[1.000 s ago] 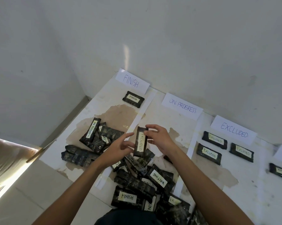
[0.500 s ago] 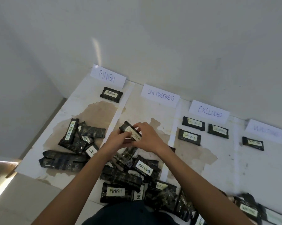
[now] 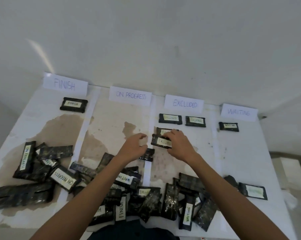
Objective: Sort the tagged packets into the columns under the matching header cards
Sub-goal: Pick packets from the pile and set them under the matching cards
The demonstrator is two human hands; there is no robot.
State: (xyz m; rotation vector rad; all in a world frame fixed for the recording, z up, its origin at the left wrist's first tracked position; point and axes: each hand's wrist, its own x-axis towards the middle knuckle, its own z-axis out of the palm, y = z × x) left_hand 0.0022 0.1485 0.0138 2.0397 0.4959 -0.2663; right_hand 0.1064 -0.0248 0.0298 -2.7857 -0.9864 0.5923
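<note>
As I read the head view: one EXCLUDED packet (image 3: 162, 142), black crinkled wrap, likely light, pliable and slick; I would pinch its short ends, off the paper tag. It sits under the right hand (image 3: 178, 144), whose fingers clasp its right end, low over the EXCLUDED column (image 3: 183, 153). The left hand (image 3: 133, 149), loosely curled and empty, sits just left of it.

Plain off-white wall (image 3: 163, 40) fills the upper half, w/ a faint streak of light (image 3: 39, 54) at upper left. Below it, a white sheet (image 3: 241, 153) covers the surface, marked by brown water stains (image 3: 63, 129) on the left & centre.
</note>
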